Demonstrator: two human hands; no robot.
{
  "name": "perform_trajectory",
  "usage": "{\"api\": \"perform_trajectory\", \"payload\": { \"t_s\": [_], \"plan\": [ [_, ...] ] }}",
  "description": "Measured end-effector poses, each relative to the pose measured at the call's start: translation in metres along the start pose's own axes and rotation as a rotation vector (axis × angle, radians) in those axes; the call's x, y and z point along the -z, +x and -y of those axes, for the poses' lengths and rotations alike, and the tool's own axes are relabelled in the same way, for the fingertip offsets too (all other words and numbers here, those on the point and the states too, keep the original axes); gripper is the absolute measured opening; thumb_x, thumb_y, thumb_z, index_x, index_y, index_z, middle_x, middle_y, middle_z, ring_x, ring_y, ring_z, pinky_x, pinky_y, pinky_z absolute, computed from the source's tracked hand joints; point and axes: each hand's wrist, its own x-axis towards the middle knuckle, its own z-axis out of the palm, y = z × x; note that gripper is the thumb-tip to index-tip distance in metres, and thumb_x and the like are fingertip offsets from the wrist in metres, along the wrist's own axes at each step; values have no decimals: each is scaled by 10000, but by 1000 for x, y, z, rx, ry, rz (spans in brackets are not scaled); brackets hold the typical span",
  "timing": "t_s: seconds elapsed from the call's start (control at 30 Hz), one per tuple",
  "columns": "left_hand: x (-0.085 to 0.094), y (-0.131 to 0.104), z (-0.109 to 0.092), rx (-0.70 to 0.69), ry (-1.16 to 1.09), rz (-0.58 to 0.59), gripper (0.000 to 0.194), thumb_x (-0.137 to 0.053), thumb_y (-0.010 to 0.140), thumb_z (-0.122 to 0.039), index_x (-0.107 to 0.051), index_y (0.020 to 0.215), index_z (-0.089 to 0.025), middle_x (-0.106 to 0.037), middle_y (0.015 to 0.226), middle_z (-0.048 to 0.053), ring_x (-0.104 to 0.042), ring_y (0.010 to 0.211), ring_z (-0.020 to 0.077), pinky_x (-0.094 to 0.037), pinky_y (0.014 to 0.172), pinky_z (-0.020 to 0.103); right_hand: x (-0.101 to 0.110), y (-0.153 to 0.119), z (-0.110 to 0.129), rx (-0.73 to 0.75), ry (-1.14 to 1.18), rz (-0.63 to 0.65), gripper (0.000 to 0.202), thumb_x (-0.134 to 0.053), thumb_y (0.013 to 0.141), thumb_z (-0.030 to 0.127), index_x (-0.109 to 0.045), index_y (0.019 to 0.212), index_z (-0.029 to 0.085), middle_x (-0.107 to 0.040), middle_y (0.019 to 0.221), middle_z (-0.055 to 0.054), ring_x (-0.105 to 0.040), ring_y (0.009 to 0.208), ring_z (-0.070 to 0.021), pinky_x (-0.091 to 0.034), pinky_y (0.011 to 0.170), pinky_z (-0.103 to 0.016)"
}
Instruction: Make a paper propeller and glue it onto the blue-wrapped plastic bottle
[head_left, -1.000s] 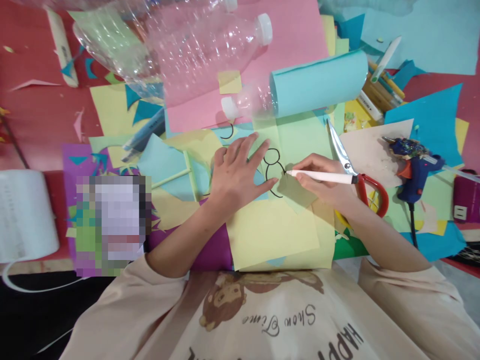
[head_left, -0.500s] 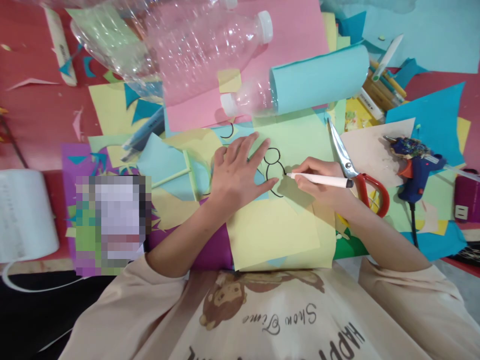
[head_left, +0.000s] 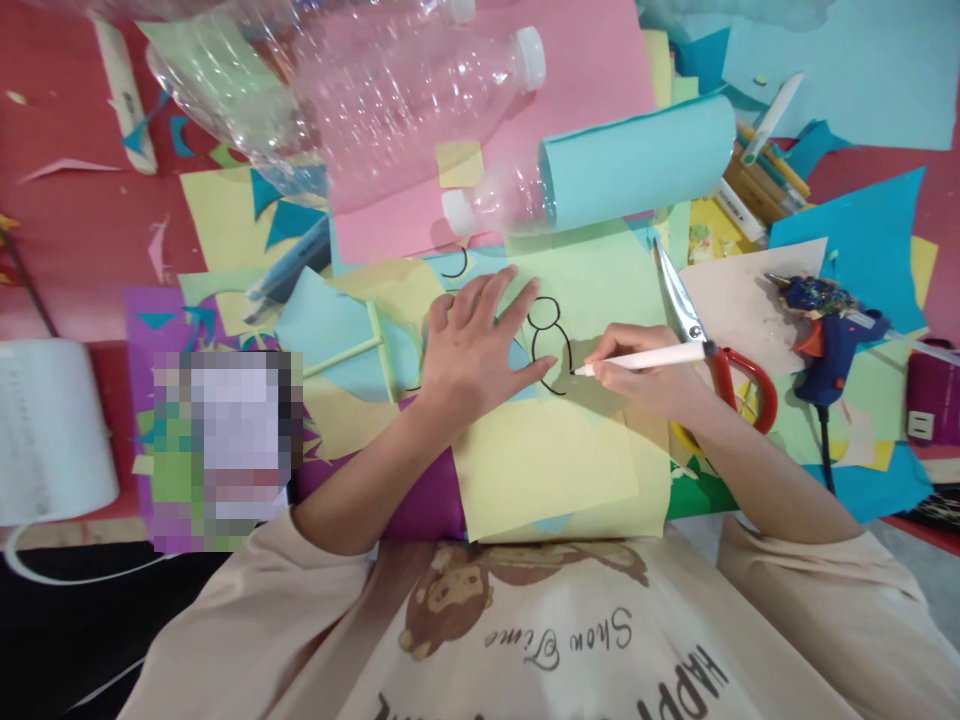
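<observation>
My right hand (head_left: pixel 649 370) grips a white marker (head_left: pixel 637 360) with a dark end; its tip meets the light green paper (head_left: pixel 607 290). On that sheet is a black outline drawing (head_left: pixel 546 313): a small loop above a larger curve whose bottom is partly open. My left hand (head_left: pixel 476 345) lies flat with fingers spread, its thumb over the left side of the larger curve. Just beyond my right hand lie scissors (head_left: pixel 694 325) with red handles, partly covered by my wrist. Yellow paper (head_left: pixel 555 470) lies nearer to me.
Clear plastic bottles (head_left: pixel 420 85) lie at the back, one wrapped in light blue paper (head_left: pixel 641 160). A blue glue gun (head_left: pixel 829 350) with a cord rests at the right. Paper scraps and several markers are strewn about. A white roll-shaped object (head_left: pixel 56 430) stands at the left.
The marker tip has moved down along the right side of the larger curve, making the black line longer. My left hand has stayed in place.
</observation>
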Motion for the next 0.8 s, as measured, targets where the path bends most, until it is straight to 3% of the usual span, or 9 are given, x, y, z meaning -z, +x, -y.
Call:
{"api": "perform_trajectory", "payload": {
  "t_s": [0.3,0.8],
  "plan": [
    [1,0,0,1,-16,8,692,-568,820,-559,-399,1437,-296,-410,1509,108,-383,1356,374,-307,1053,539,-4,-3,2,-6,-35,161,92,-597,718,111,-580,651,171,-557,573,42,-421,519,-69,-288,455,-209],
    [-3,1,2,-23,-14,-26,711,-594,803,-564,-424,1425,-264,-426,1495,131,-406,1334,385,-326,1029,526,-3,-4,2,-9,-129,205,80,-620,752,154,-593,678,167,-580,601,38,-456,524,-66,-323,473,-199]
  ]
}}
